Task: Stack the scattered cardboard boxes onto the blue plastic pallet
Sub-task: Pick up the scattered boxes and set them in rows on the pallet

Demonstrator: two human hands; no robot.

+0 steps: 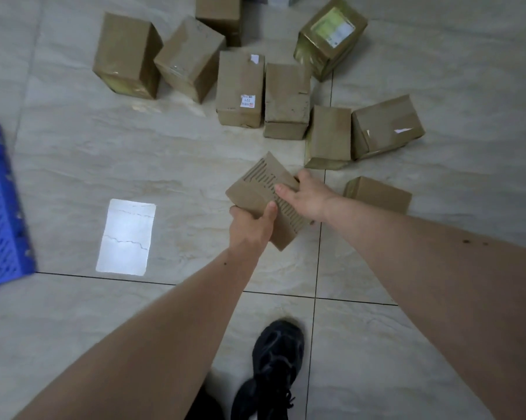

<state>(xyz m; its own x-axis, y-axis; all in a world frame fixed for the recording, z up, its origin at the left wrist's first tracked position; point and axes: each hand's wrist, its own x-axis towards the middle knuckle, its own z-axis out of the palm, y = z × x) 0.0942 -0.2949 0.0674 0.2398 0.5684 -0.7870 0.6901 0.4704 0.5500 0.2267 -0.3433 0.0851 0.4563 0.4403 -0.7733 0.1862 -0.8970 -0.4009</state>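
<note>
both arms outstretched, left hand [249, 225] and right hand [307, 197] gripping cardboard box [255, 192]

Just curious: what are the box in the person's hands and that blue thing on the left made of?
The held box looks like plain matte brown cardboard; its torn face shows ridged corrugation. The blue pallet seems moulded plastic, with a slotted grid.

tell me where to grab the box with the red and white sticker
Take the stickered box by its two long side faces, coming from above. It lies flat with its broad face up, and another box crowds its right side, so that hand gets little room.
</note>
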